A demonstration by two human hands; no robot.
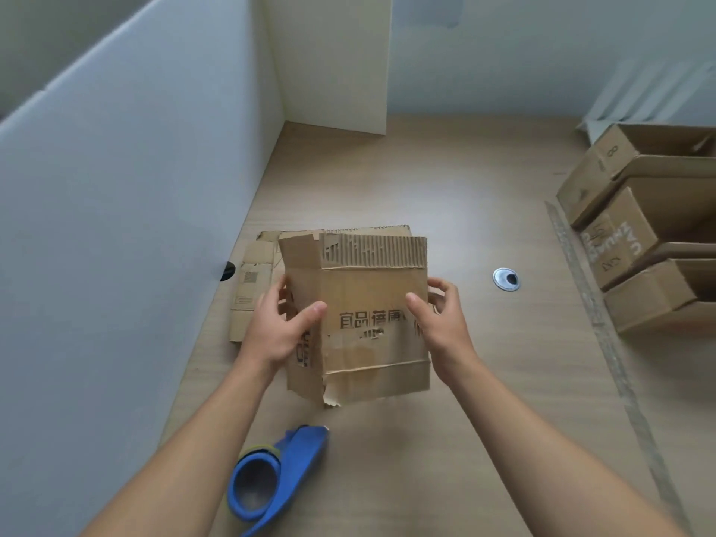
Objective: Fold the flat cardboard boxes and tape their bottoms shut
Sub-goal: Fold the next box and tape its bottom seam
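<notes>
I hold a worn brown cardboard box [360,292] with dark printed characters above the table, its flaps pointing up and down. My left hand [277,323] grips its left edge, thumb on the front face. My right hand [439,317] grips its right edge in the same way. The top flap shows bare corrugation and the bottom corner is torn. Behind the box, flat cardboard boxes [252,281] lie stacked on the table. A blue tape dispenser [277,478] rests on the table near the front edge, between my forearms.
Several folded cardboard boxes [643,226] are piled at the right side of the wooden table [484,381]. A round metal cable grommet [506,279] sits right of the held box. A white partition wall [135,226] runs along the left.
</notes>
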